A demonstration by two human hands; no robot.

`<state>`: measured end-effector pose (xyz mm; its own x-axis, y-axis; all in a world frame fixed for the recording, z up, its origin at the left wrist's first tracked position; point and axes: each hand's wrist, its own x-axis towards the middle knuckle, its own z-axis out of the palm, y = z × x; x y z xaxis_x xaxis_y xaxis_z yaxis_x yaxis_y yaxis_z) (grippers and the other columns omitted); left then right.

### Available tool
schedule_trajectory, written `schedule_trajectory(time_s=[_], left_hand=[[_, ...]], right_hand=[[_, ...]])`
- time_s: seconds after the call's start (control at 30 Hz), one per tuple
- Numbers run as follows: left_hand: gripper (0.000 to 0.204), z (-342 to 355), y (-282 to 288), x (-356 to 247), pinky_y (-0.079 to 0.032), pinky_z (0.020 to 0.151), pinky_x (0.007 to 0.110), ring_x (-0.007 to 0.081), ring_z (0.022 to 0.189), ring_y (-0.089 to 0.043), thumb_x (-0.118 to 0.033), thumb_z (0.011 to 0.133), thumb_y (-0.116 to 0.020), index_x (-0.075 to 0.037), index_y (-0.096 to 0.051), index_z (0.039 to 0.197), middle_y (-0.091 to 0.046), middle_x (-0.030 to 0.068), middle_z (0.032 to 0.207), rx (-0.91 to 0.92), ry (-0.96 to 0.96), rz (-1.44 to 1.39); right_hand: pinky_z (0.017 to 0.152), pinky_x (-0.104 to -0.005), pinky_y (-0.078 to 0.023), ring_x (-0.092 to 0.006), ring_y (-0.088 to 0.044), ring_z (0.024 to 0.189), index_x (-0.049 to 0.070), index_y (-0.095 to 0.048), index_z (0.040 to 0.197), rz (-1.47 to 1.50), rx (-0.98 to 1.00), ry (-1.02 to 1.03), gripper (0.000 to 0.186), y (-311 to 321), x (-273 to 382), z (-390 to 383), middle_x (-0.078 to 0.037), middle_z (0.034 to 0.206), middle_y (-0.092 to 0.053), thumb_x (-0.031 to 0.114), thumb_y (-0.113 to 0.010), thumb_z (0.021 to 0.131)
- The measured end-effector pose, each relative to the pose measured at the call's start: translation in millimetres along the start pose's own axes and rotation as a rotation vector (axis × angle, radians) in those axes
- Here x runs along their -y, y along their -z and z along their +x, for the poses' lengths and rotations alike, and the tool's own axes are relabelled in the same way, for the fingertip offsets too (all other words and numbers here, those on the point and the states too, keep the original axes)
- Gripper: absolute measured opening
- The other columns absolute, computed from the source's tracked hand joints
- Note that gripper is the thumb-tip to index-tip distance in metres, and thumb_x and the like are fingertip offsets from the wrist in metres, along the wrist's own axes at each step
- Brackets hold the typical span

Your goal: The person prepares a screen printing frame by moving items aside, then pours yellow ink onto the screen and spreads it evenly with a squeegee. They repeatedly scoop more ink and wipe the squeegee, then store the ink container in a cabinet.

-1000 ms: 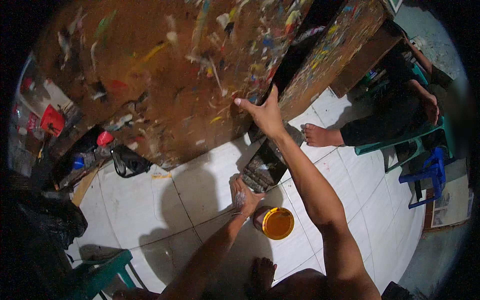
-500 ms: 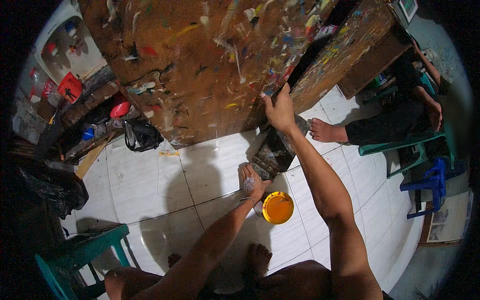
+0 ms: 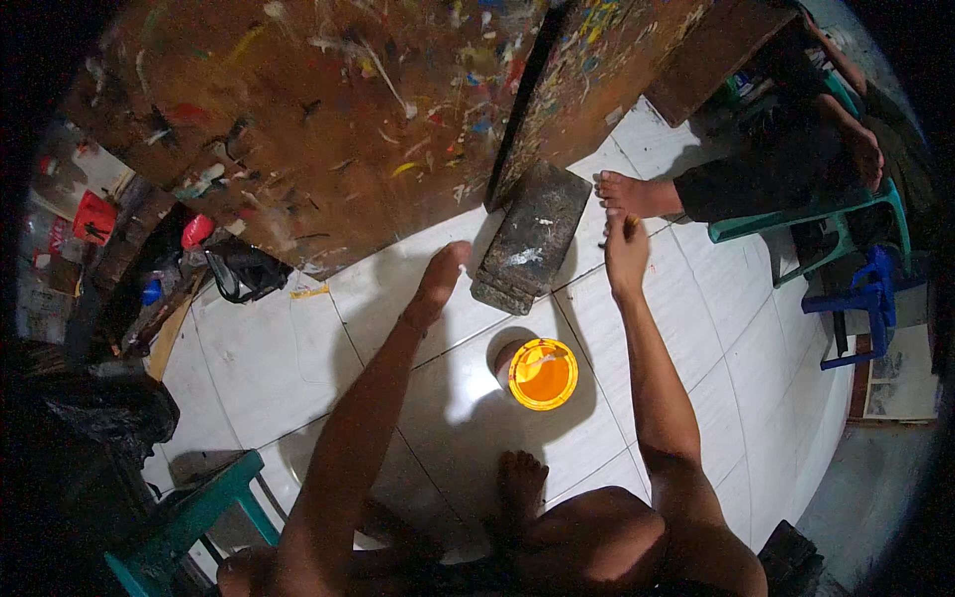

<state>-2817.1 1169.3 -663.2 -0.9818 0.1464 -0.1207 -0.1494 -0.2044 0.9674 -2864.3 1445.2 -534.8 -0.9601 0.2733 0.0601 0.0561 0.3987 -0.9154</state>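
A dark, paint-stained block (image 3: 535,231) lies slanted on the floor at the foot of the large paint-splattered brown boards. Just left of it is my left hand (image 3: 443,276), apart from the block, slightly blurred and with nothing visible in it. My right hand (image 3: 627,254) is at the block's right, also off it; thumb and fingers are partly bent with a gap between them, and no object shows there. Between my forearms stands an open can (image 3: 543,374) with a yellow rim and orange-yellow paint inside.
Paint-splattered boards (image 3: 298,119) stand across the far side. Another person's bare foot (image 3: 637,195) is close beyond my right hand. Green stools (image 3: 184,522) and a blue stool (image 3: 875,308) flank the white tiled floor. A black bag (image 3: 244,269) lies at left.
My right hand has left the board's edge and come down toward me. My left hand has moved off the block to the left. The view has shifted, and more of the block shows.
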Motion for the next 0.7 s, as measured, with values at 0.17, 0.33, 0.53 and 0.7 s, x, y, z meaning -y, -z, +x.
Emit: schedule_trajectory(time_s=[0.17,0.33,0.53,0.7], left_hand=[[0.063,37.6,-49.4,-63.9,-0.041,0.102,0.033,0.0208,0.115,-0.058,-0.053,0.095,-0.051,-0.003,-0.050,0.133,-0.059,0.0118,0.128,0.307,0.429,-0.351],[0.060,30.8,-61.4,-83.7,-0.041,0.101,0.032,0.0180,0.112,-0.057,-0.049,0.093,-0.057,-0.004,-0.051,0.133,-0.060,0.0085,0.126,0.355,0.442,-0.147],[0.060,28.6,-66.4,-73.2,-0.046,0.095,0.032,0.0172,0.107,-0.060,-0.043,0.091,-0.062,-0.004,-0.048,0.133,-0.061,0.0068,0.122,0.243,0.420,-0.260],[0.061,20.6,-67.3,-67.5,-0.050,0.091,0.032,0.0170,0.104,-0.062,-0.039,0.088,-0.067,-0.003,-0.048,0.132,-0.063,0.0083,0.118,0.122,0.460,-0.156]], right_hand=[[0.106,-0.0565,-0.031,-0.0312,-0.040,0.133,0.004,-0.032,0.146,0.685,0.575,-0.617,0.106,-28.2,-30.9,-27.7,-0.018,0.144,-0.042,0.085,-0.038,0.078],[0.099,-0.0382,-0.046,-0.0236,-0.058,0.114,0.006,-0.043,0.139,0.771,0.583,-0.581,0.071,-48.6,-5.6,-34.8,-0.012,0.128,-0.057,0.061,-0.046,0.093],[0.093,-0.0369,-0.049,-0.0224,-0.060,0.108,0.003,-0.048,0.133,0.719,0.475,-0.527,0.059,-56.7,-11.5,-36.5,-0.011,0.124,-0.059,0.049,-0.051,0.095],[0.100,-0.0368,-0.043,-0.0231,-0.058,0.111,0.003,-0.051,0.130,0.668,0.454,-0.617,0.054,-54.1,-10.8,-41.6,-0.012,0.124,-0.060,0.045,-0.053,0.095]])
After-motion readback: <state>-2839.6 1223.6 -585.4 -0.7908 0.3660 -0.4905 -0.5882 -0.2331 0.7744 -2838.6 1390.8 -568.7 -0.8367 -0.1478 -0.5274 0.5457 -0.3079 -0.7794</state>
